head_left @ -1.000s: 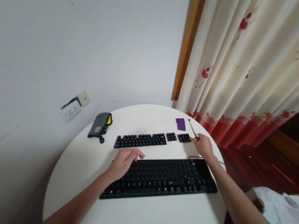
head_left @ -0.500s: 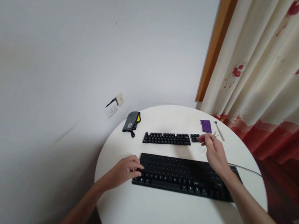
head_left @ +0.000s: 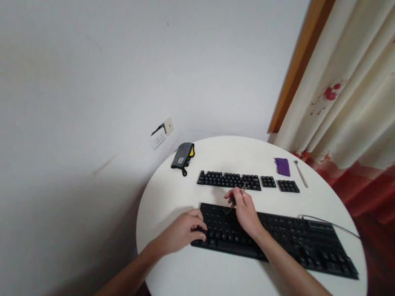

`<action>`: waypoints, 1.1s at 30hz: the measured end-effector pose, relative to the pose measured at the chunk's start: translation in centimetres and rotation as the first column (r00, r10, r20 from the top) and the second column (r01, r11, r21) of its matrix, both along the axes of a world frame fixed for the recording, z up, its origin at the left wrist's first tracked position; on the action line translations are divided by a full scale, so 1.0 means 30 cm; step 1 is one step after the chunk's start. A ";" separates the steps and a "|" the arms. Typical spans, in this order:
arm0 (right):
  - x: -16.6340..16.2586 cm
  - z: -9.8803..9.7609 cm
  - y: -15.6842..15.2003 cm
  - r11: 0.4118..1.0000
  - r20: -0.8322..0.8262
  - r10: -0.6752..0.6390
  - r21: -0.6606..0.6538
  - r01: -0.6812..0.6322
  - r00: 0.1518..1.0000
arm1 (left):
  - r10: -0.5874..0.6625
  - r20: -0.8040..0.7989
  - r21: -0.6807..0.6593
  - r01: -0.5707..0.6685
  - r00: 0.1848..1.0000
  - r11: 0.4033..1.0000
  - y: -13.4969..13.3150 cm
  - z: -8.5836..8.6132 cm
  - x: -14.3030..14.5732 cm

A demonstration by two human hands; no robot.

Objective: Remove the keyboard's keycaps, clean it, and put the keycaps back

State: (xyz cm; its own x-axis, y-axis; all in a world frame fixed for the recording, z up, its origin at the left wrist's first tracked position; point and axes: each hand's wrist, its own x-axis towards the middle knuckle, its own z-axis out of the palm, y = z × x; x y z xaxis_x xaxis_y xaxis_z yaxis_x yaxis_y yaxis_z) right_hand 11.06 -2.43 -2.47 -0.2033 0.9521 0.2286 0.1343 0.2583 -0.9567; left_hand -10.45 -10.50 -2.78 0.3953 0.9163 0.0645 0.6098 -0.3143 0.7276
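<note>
a black keyboard (head_left: 284, 227) is set near the middle of a round white table (head_left: 224, 285), with its thin cable (head_left: 333, 224) led off to the right from the back edge. its left end is touched by the left hand (head_left: 183, 228), which is held loosely open, with the fingers bent and the thumb parted from them. a thin wire tool (head_left: 244, 187) is gripped between thumb and fingers in the right hand (head_left: 245, 209); its lower end is held over the left part of the keyboard, and whether a key is touched cannot be told.

behind the keyboard, black keycaps are laid out in three groups: a long block (head_left: 230, 180), a small block (head_left: 268, 181) and a right block (head_left: 288, 186). pale markings are seen on some keys, too small to be read. at the back left, a grey pouch (head_left: 182, 153) with a yellow lining is placed; its whitish label (head_left: 180, 161) cannot be made out. at the back right, a purple cloth (head_left: 283, 167) is laid beside a pale stick (head_left: 301, 175) with a dark tip.
</note>
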 end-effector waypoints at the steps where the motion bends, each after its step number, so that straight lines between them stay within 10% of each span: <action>1: -0.008 -0.018 -0.005 1.000 -0.009 0.004 -0.020 -0.004 1.000 | -0.007 -0.018 0.038 0.008 1.000 0.999 -0.005 0.001 0.006; 9: -0.012 -0.068 -0.023 0.997 -0.068 0.012 -0.070 -0.017 0.998 | 0.109 0.029 0.206 -0.113 0.994 0.972 -0.039 -0.020 0.020; 13: -0.011 -0.065 -0.022 0.997 -0.059 0.025 -0.074 -0.029 0.998 | 0.232 0.031 0.317 -0.229 0.972 0.920 0.103 0.016 -0.048; 21: -0.006 -0.069 -0.024 0.996 -0.073 0.021 -0.088 -0.027 0.997 | 0.174 -0.190 0.490 -0.060 0.966 0.870 0.399 -0.057 -0.144; 33: -0.006 -0.083 -0.024 0.993 -0.060 0.027 -0.111 -0.033 0.998 | 0.253 -0.185 0.540 -0.116 0.950 0.833 0.397 -0.103 -0.171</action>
